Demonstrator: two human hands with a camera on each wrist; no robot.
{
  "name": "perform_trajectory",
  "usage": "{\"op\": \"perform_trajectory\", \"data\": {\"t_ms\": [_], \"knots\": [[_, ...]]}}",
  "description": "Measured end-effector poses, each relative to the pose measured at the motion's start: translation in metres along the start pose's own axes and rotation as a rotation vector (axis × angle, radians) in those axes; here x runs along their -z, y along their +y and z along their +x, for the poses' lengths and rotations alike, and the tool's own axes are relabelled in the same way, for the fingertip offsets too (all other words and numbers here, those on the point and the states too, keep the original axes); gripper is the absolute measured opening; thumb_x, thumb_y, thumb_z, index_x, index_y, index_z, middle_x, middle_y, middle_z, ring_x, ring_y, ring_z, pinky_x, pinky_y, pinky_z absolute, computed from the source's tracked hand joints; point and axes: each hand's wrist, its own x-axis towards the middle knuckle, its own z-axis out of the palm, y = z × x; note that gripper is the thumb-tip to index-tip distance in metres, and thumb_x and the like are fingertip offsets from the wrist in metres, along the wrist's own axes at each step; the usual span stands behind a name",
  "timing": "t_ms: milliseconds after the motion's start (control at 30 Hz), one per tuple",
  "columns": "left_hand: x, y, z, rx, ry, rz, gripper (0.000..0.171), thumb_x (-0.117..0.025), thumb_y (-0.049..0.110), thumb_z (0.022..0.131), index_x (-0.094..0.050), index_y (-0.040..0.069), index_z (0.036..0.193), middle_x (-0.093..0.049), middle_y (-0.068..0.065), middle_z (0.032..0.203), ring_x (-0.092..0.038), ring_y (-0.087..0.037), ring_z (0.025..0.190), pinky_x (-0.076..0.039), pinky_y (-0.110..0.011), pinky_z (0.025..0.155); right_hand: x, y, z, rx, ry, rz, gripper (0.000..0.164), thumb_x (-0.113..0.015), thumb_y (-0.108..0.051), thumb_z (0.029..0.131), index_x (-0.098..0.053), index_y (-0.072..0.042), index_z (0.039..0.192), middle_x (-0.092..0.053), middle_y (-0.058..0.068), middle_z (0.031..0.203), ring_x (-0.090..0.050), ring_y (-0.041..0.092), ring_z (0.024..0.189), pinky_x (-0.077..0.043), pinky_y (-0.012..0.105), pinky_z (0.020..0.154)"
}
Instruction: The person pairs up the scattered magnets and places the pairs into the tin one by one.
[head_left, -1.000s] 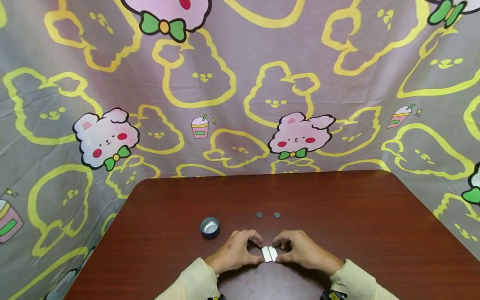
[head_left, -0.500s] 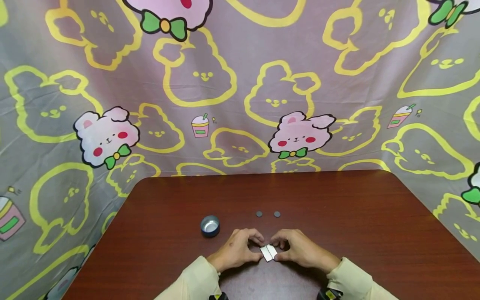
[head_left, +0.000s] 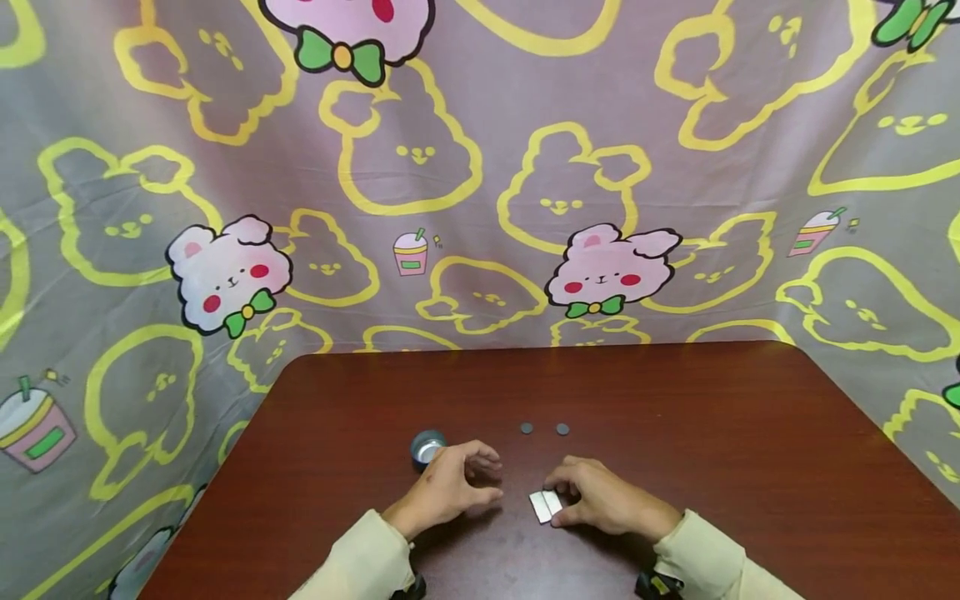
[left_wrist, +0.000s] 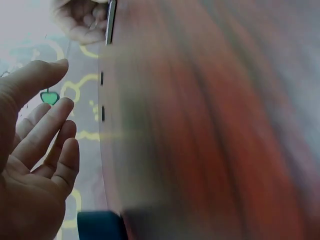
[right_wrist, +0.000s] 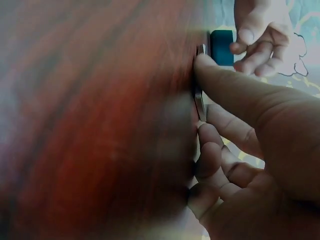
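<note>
Two thin white flat pieces lie edge to edge on the table in the head view, a left piece (head_left: pixel 538 507) and a right piece (head_left: pixel 552 502). My right hand (head_left: pixel 606 500) pinches the right piece between thumb and fingers at its near and far ends. Seen side-on in the right wrist view, the thumb (right_wrist: pixel 225 80) presses along the flat piece's edge (right_wrist: pixel 201 109). My left hand (head_left: pixel 448 490) is apart from the pieces, fingers loosely bent with nothing between them. It partly covers a small dark bowl (head_left: pixel 418 454) with a silvery inside.
Two small dark grey discs, a left one (head_left: pixel 527 428) and a right one (head_left: pixel 562 429), lie farther back on the brown table (head_left: pixel 705 400). Behind the table hangs a patterned cloth (head_left: pixel 480 225) with cartoon animals.
My left hand has let go of the white pieces and moved left toward the bowl. The pieces turned slightly earlier; my right hand stays at them. The head view has shifted a little.
</note>
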Motion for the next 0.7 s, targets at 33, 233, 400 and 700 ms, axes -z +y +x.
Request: {"op": "perform_trajectory", "data": {"t_ms": [33, 233, 400, 700], "knots": [[0.002, -0.001, -0.002, 0.004, 0.007, -0.001, 0.034, -0.085, 0.007, 0.079, -0.067, 0.004, 0.108, -0.075, -0.005, 0.101, -0.07, -0.018, 0.091, -0.055, -0.029, 0.077, 0.0, 0.0, 0.0, -0.007, -0.007, -0.006, 0.032, -0.088, -0.021, 0.074, -0.072, -0.007, 0.098, -0.055, -0.009, 0.083, -0.05, 0.002, 0.075, -0.045, 0.02, 0.064], [0.013, -0.006, -0.011, 0.023, 0.044, -0.007, 0.036, -0.085, 0.01, 0.08, -0.068, 0.006, 0.112, -0.074, -0.005, 0.106, -0.07, -0.022, 0.094, -0.054, -0.029, 0.077, 0.001, -0.004, 0.002, -0.08, -0.061, -0.029, 0.034, -0.089, -0.027, 0.072, -0.065, -0.012, 0.09, -0.051, -0.01, 0.084, -0.048, 0.003, 0.077, -0.044, 0.023, 0.067], [0.022, -0.009, -0.018, 0.026, 0.084, -0.003, 0.038, -0.085, 0.013, 0.08, -0.068, 0.007, 0.113, -0.073, -0.005, 0.108, -0.068, -0.025, 0.092, -0.053, -0.028, 0.075, 0.001, -0.008, 0.003, -0.126, -0.091, -0.012, 0.038, -0.09, -0.027, 0.071, -0.059, -0.014, 0.088, -0.051, -0.01, 0.084, -0.047, 0.004, 0.078, -0.043, 0.024, 0.068], [0.042, -0.018, -0.029, 0.028, 0.257, 0.019, 0.041, -0.088, 0.009, 0.075, -0.069, 0.01, 0.111, -0.074, -0.008, 0.106, -0.066, -0.028, 0.082, -0.052, -0.025, 0.07, 0.005, -0.003, 0.004, -0.216, -0.102, 0.312, 0.03, -0.085, -0.009, 0.077, -0.059, -0.007, 0.091, -0.055, -0.009, 0.068, -0.049, 0.002, 0.062, -0.041, 0.021, 0.056]]}}
